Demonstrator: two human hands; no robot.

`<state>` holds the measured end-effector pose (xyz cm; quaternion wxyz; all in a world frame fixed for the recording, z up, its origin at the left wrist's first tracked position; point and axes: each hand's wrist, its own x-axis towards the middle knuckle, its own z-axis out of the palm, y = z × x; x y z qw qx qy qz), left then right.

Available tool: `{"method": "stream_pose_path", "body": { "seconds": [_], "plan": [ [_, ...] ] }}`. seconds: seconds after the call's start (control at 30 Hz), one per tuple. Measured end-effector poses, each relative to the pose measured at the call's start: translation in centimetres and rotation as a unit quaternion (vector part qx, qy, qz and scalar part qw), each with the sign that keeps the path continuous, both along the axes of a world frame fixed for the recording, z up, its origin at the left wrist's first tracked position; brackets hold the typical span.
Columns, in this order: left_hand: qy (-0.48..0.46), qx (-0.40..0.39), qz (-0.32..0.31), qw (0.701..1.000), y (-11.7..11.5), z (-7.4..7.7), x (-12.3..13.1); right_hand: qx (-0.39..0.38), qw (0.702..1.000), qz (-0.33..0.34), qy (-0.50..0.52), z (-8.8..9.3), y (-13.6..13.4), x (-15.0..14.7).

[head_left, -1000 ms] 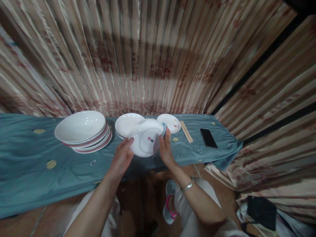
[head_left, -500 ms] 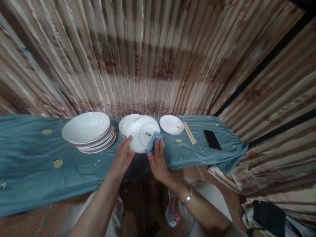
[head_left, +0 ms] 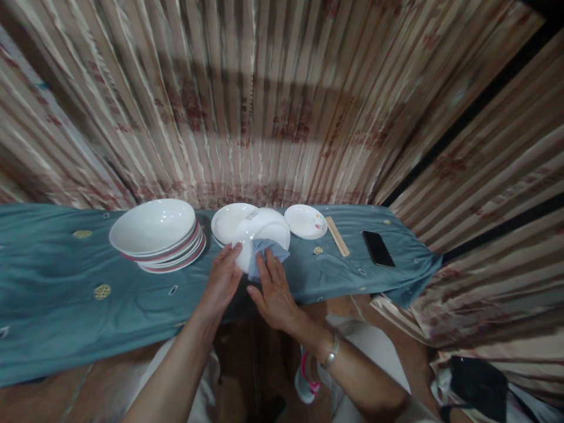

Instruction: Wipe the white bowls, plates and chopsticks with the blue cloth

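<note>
My left hand (head_left: 224, 275) grips the near left rim of a white plate (head_left: 247, 230), thumb on the underside facing me. The plate is tilted up above the table. A light blue cloth (head_left: 256, 254) lies against its underside, pressed there by the fingers of my right hand (head_left: 277, 294); the thumb stands off to the side. The cloth covers the mark at the plate's centre. Just behind the held plate, partly hidden by it, sit white plates (head_left: 227, 220). To the right lies a small white plate (head_left: 304, 222) with a floral print.
At the left stands a stack of white bowls and plates (head_left: 154, 229) with red bands. A bundle of chopsticks (head_left: 337, 236) and a black phone (head_left: 378, 249) lie on the right of the teal tablecloth (head_left: 57, 282). A patterned curtain (head_left: 282, 106) hangs behind the table.
My right hand has slid the cloth left and down across the plate's underside, now hiding its central mark. The held plate has shifted slightly right.
</note>
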<state>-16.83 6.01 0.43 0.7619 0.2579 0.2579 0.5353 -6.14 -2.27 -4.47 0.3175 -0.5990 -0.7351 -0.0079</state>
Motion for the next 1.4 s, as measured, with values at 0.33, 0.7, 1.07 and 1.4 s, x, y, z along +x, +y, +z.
{"method": "stream_pose_path", "body": {
  "seconds": [0.33, 0.7, 1.07, 1.4],
  "plan": [
    [-0.015, -0.018, -0.025, 0.999, -0.4, -0.4, 0.9, 0.041, 0.996, -0.062, -0.041, 1.8, 1.6, 3.0],
    [-0.005, 0.001, -0.028, 1.0, -0.1, -0.1, 0.1, 0.023, 0.997, -0.069, -0.02, 0.8, 1.3, 3.7],
    [0.029, -0.033, 0.017, 0.999, 0.4, -0.1, -0.4, 0.026, 0.997, 0.026, -0.066, -0.4, 0.1, 0.5],
    [0.009, 0.011, -0.008, 1.0, -0.3, -0.1, 0.1, 0.037, 0.991, -0.011, -0.129, 2.7, 1.0, 1.1]
  ]
}}
